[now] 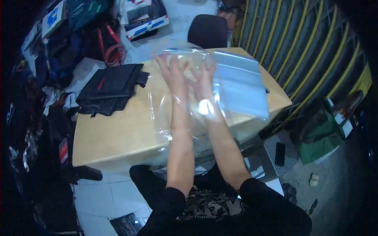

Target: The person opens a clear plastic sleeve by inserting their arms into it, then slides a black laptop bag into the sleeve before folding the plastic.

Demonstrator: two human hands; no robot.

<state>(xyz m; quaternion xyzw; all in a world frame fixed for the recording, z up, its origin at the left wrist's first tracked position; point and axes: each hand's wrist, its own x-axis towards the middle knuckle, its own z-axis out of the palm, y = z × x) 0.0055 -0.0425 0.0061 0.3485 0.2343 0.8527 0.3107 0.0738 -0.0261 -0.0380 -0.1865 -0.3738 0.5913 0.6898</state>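
Observation:
Both my forearms reach into a large clear plastic bag (159,108), which lies loosely around them above the table. Inside its far end my left hand (171,71) has its fingers stretched out and spread against the film. Close beside it, my right hand (202,78) is also inside, fingers apart and pointing away from me. Neither hand grips anything that I can see. To the right lies a stack of flat clear plastic sheets or bags (242,86). Folded black fabric pieces, perhaps bags (108,86), are piled at the left.
The pale wooden table (114,137) is in front of me, with a dark chair back (207,30) beyond it. A ribbed shutter with yellow edges (291,43) runs along the right. A green bag (321,135) and a phone (280,153) on a grey box are right of the table.

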